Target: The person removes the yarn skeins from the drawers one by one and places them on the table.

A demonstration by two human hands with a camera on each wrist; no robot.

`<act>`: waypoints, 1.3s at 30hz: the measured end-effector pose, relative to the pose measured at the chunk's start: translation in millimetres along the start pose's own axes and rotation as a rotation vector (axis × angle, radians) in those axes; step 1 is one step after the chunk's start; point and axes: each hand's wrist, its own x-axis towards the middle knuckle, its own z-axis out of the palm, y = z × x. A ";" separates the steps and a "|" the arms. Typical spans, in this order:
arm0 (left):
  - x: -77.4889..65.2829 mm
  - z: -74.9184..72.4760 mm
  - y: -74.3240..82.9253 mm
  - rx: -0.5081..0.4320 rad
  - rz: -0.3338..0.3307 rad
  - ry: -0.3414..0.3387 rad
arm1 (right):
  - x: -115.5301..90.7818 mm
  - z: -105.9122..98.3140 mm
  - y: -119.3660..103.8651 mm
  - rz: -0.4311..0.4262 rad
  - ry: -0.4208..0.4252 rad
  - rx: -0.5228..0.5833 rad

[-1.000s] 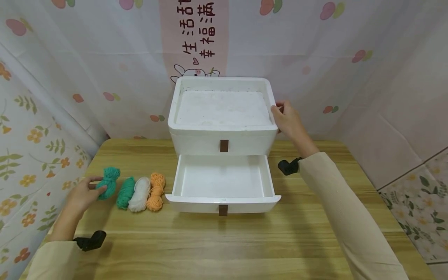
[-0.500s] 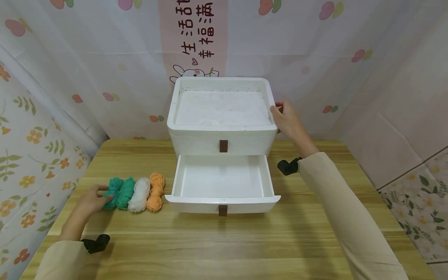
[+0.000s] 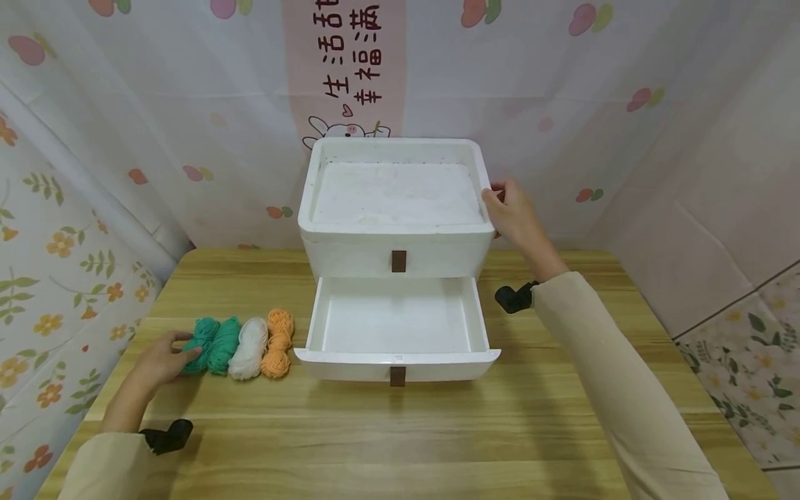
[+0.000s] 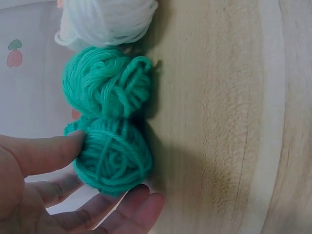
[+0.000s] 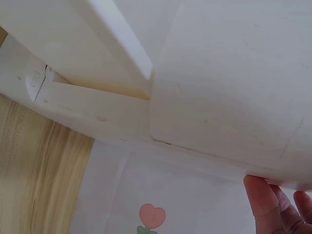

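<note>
At the left of the table, my left hand (image 3: 164, 357) has its thumb and fingers around a skein of green yarn (image 4: 114, 158). The thumb lies on one side of it and the fingertips at the other. Tight beside it is a second green skein (image 4: 107, 83), then a white skein (image 3: 249, 348) and an orange skein (image 3: 278, 344) in a row. My right hand (image 3: 514, 212) holds the upper right edge of a white drawer cabinet (image 3: 400, 228), with part of its fingers hidden behind the edge. The cabinet's lower drawer (image 3: 400, 326) is pulled out, with nothing inside it.
The cabinet stands at the back of the wooden table (image 3: 400, 437), its upper drawer (image 3: 350, 254) closed. Brown tabs mark both drawer fronts. A printed curtain (image 3: 550, 83) hangs behind and along the sides.
My left hand has brought the green skein down and to the right, against the other green skein, then shifted very slightly left. The right hand and cabinet have stayed put.
</note>
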 end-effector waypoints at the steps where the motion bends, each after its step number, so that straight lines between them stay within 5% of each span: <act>1: 0.0 0.0 -0.5 -0.001 0.002 -0.002 | 0.0 -0.1 0.3 0.001 0.000 0.001; 9: -0.9 -3.3 -3.9 -0.014 0.017 -0.017 | -0.1 0.5 -0.3 0.000 0.008 0.016; 16: -13.0 -7.4 9.3 0.132 0.080 0.047 | 0.5 1.2 -0.2 0.017 0.003 0.011; 29: -72.7 23.6 94.6 0.181 0.391 0.339 | 1.8 0.9 0.9 0.018 0.011 0.009; 35: -96.1 47.8 129.7 0.135 0.561 0.391 | 1.1 1.1 0.0 0.014 0.006 0.005; 39: -108.3 74.1 145.1 0.053 0.674 0.364 | 0.6 3.4 -0.8 0.025 0.007 0.005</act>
